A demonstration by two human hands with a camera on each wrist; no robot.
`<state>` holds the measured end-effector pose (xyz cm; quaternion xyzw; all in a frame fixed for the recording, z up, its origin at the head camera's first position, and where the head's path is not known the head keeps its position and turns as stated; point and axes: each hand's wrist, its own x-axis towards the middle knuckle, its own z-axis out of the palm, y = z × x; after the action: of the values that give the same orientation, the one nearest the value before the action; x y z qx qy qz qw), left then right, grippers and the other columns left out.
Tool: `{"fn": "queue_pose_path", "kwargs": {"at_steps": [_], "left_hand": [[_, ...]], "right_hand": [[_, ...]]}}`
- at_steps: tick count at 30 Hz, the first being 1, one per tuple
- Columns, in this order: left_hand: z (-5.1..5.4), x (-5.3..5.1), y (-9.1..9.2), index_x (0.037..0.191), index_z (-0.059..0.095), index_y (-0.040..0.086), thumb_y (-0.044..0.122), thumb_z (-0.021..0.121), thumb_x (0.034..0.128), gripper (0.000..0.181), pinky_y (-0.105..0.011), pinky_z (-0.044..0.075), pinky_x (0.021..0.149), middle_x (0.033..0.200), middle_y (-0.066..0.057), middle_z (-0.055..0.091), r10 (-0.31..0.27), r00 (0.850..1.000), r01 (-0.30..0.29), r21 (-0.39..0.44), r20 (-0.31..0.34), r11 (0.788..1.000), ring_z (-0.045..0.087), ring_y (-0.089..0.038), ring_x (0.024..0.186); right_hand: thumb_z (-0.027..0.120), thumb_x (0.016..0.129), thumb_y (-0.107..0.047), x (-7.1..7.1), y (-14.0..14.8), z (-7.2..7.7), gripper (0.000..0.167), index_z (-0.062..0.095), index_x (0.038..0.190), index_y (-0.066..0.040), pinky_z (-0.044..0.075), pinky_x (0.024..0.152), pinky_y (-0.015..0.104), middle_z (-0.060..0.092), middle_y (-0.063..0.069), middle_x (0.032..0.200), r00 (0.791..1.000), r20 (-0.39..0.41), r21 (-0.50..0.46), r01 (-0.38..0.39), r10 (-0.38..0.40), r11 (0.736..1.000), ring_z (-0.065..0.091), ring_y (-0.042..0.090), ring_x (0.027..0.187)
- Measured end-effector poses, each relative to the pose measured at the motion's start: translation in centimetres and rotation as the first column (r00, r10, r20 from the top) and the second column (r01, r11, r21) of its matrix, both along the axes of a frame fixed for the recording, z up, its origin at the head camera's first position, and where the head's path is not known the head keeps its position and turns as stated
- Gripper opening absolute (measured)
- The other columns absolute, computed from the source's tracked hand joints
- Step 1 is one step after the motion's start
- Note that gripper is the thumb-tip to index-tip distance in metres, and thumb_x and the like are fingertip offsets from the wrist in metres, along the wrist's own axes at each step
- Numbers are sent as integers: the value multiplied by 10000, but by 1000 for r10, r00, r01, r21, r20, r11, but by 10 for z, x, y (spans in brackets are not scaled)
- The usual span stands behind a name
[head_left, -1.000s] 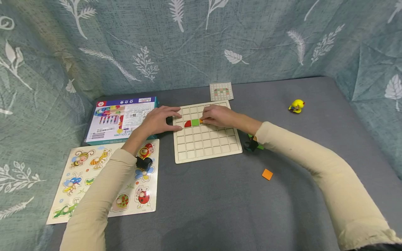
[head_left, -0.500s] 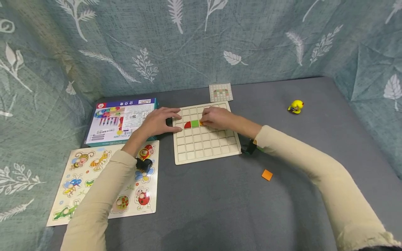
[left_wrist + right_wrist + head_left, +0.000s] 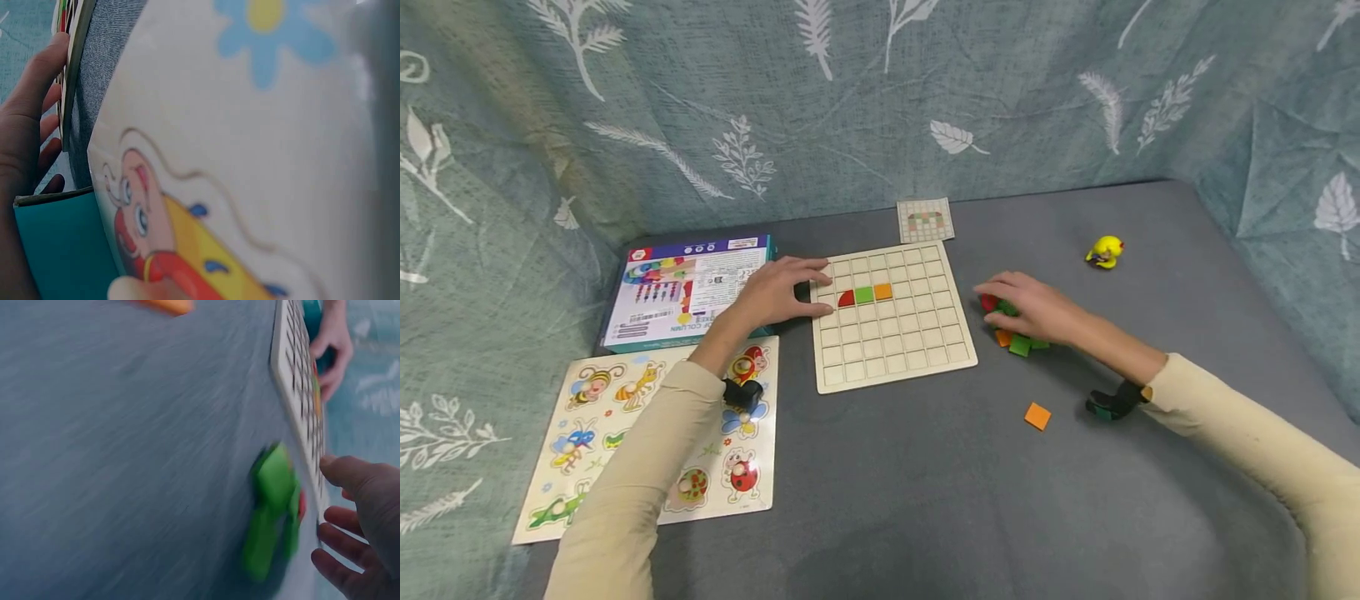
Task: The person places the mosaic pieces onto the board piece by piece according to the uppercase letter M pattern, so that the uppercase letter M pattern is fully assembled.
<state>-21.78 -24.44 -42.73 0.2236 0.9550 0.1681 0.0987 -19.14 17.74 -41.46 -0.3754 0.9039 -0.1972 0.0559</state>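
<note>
A pale wooden grid board (image 3: 891, 343) lies mid-table. One row carries a red quarter-round tile (image 3: 847, 298), a green square tile (image 3: 864, 295) and an orange square tile (image 3: 883, 291), side by side. My left hand (image 3: 775, 292) rests at the board's left edge, thumb and fingers spread apart. Right of the board, my right hand (image 3: 1036, 310) hovers over a small pile of green, red and orange tiles (image 3: 1019, 346), partly hiding it. In the right wrist view the fingers of the right hand (image 3: 369, 525) are loosely bent around nothing, beside blurred green tiles (image 3: 275, 481).
A pattern card (image 3: 925, 221) lies behind the board. A loose orange tile (image 3: 1037, 416) sits nearer the front. To the left are a boxed toy (image 3: 658, 321) and an insect puzzle board (image 3: 700, 446). A yellow toy duck (image 3: 1106, 252) stands at the back right.
My right hand has let go of the orange tile in the board's row and moved right to the tile pile. My left hand stays at the board's edge.
</note>
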Motion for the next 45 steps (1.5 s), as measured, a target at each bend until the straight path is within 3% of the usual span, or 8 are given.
{"fn": "queue_pose_path", "kwargs": {"at_steps": [4, 9, 45], "left_hand": [[3, 1, -1, 1284, 644, 237, 524, 728, 807, 562, -566, 304, 1123, 1532, 16, 428, 7, 1000, -7, -1, 0, 1000, 386, -275, 1394], [4, 0, -1, 1282, 645, 237, 520, 731, 806, 560, -569, 303, 1123, 1530, 17, 429, 11, 1000, -11, 2, 0, 1000, 385, -273, 1394], [1, 0, 1, 1284, 645, 240, 533, 726, 805, 567, -562, 318, 1117, 1533, 26, 427, 8, 1000, -8, -5, 4, 1000, 389, -269, 1395]], "right_hand": [[699, 899, -213, 4, 26, -2, 499, 560, 1335, -15, 481, 957, 509, 588, 185, 1279, 997, 34, -36, 77, -76, 996, 562, 341, 1169], [700, 897, -217, 7, 38, -4, 502, 559, 1333, -10, 469, 974, 519, 587, 182, 1281, 994, 26, -87, 106, -104, 991, 561, 347, 1181], [698, 899, -173, 0, 33, -8, 448, 587, 1300, -10, 481, 958, 511, 606, 175, 1263, 995, 45, -56, 88, -86, 994, 581, 335, 1161]]}}
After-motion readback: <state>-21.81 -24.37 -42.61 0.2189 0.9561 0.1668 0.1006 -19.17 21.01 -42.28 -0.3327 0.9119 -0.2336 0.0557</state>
